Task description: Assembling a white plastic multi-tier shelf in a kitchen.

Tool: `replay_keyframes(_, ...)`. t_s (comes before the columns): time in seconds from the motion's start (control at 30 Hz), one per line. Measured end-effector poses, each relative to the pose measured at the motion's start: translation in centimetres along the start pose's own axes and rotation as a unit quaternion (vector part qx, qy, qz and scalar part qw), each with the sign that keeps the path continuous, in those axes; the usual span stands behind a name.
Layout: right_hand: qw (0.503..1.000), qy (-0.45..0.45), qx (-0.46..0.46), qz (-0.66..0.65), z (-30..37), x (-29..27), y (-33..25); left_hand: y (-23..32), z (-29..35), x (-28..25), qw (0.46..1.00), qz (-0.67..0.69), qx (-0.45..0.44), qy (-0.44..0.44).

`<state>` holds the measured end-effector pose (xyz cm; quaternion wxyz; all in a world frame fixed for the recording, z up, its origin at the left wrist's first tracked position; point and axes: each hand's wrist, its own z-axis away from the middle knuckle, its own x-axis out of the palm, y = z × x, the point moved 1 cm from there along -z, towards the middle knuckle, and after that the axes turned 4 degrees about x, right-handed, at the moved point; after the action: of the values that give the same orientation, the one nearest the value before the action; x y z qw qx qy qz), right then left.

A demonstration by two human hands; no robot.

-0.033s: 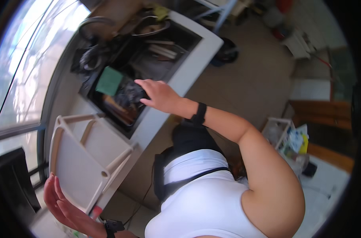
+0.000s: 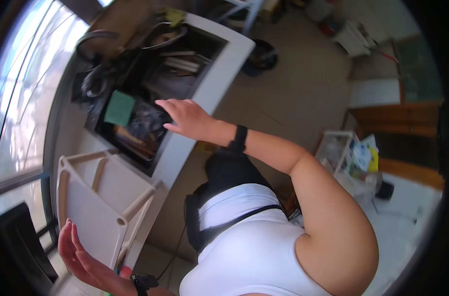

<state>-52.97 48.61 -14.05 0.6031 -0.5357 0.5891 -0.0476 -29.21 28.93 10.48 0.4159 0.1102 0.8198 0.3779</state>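
My right hand hangs over the near rim of a dark sink, thumb and fingers apart, with nothing visible in it. Below its fingertips is a crumpled dark, shiny thing, perhaps plastic. Left of that lies a green square piece, like a cloth or sponge. My left hand is raised at the lower left with its fingers stretched out, holding nothing. It is nearest to a cream plastic shelf rack tilted on the white counter. Whether the hand touches the rack I cannot tell.
Pale strips and a rimmed bowl are at the sink's far end. A curved hose or tap stands by the window. A black bucket is on the floor beyond the counter; bags and packets are at the right.
The view has shifted slightly, so the sink, rack and counter sit further left in the picture. Both hands keep about the same pose.
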Motion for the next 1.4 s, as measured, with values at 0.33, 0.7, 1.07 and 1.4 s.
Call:
replay_keyframes(0.33, 0.923, 0.158, 0.313, 0.158, 28.8, -14.3, 0.7, 2.5, 6.7, 16.8, 0.858, 0.267, 0.086, -0.430)
replay_keyframes(0.7, 0.802, 0.274, 0.477, 0.235, 45.8, -25.1, 2.5, 14.8, 14.4, 40.7, 0.696, 0.249, 0.184, -0.648)
replay_keyframes(1.07, 0.750, 0.317, 0.543, 0.204, 49.4, -35.4, 9.8, 21.9, 32.6, 68.4, 0.573, 0.243, 0.440, -0.647)
replay_keyframes(1.4, 0.632, 0.368, 0.650, 0.209, 56.0, -39.2, 22.2, 31.2, 46.5, 81.1, 0.407, 0.115, 0.398, -0.814)
